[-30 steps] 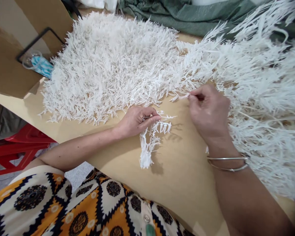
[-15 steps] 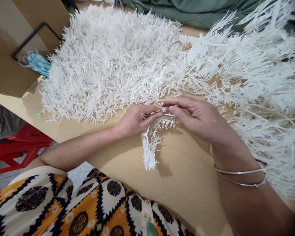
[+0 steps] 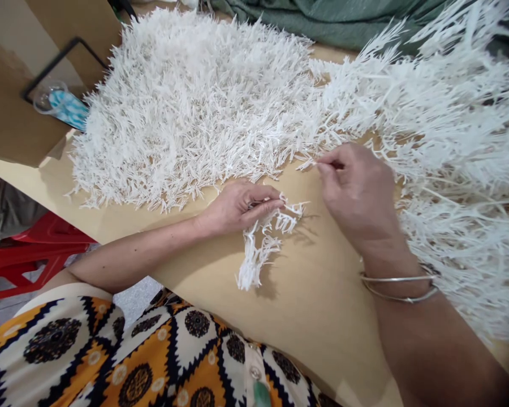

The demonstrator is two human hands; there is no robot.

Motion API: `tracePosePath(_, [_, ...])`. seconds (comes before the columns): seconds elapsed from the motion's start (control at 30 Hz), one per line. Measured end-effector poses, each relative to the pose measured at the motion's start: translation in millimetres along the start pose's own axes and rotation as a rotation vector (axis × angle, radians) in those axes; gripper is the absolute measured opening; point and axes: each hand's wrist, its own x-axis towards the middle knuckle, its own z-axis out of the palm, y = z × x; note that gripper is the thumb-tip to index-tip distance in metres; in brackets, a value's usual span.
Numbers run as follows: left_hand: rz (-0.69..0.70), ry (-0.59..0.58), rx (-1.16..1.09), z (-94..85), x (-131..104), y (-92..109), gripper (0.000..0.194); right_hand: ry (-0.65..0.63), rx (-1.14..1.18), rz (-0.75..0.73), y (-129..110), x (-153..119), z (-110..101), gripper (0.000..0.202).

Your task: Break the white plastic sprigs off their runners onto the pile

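My left hand (image 3: 240, 208) is closed, thumb against fingers, on a white plastic foliage strand (image 3: 254, 263). One end of that strand droops in a tuft toward the table's front, and another part sticks out to the right. My right hand (image 3: 358, 195) is closed in a pinch at the front edge of the white pile, on a small white plastic sprig (image 3: 307, 164). Behind both hands spreads a large pile of white plastic sprigs (image 3: 195, 107). Whether the pinched sprig is loose from the pile I cannot tell.
Longer white branches (image 3: 458, 135) lie heaped along the right side, close to my right forearm. A cardboard box (image 3: 8, 102) stands at the left, with a clear plastic cup (image 3: 46, 99) by a black frame. Green cloth (image 3: 322, 22) lies behind. A red stool (image 3: 34, 249) is beyond the table's left edge.
My right hand has moved away from the left, to the right and slightly back, and its fingers have closed on a sprig. The strand in my left hand has swung slightly left.
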Motion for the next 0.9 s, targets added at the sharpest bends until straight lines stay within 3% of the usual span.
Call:
tracePosePath(0.1, [-0.086,0.100,-0.079,0.4,0.2,1.0,0.038,0.013,0.028,-0.017,4.8,0.8,-8.2,0.017])
tracePosePath(0.2, [-0.082,0.223,-0.065,-0.5,1.5,0.4,0.037,0.023,0.092,-0.075,-2.5,-0.8,-10.5,0.018])
tracePosePath(0.27, [-0.085,0.315,-0.034,-1.4,2.5,-0.8,0.034,0.020,0.206,-0.028,-10.8,-2.4,-9.6,0.018])
tracePosePath(0.37, [-0.100,0.397,-0.074,-1.5,3.5,-3.0,0.033,-0.115,0.394,0.072,-20.9,-4.3,-7.7,0.030])
tracePosePath(0.5, [-0.135,0.407,-0.218,1.2,3.8,-5.4,0.033,-0.245,0.457,0.073,-22.6,-5.5,-1.7,0.013])
tracePosePath(0.57, [-0.156,0.402,-0.272,3.1,3.7,-6.5,0.032,-0.215,0.456,0.052,-20.3,-5.6,2.1,0.005])
tracePosePath(0.73, [-0.172,0.345,-0.323,4.3,4.4,-8.2,0.031,-0.165,0.390,0.004,-18.9,-7.0,5.0,0.007])
tracePosePath(0.9, [-0.146,0.258,-0.251,-0.9,4.9,-4.6,0.032,-0.095,0.164,-0.041,-20.3,-9.2,9.4,0.010])
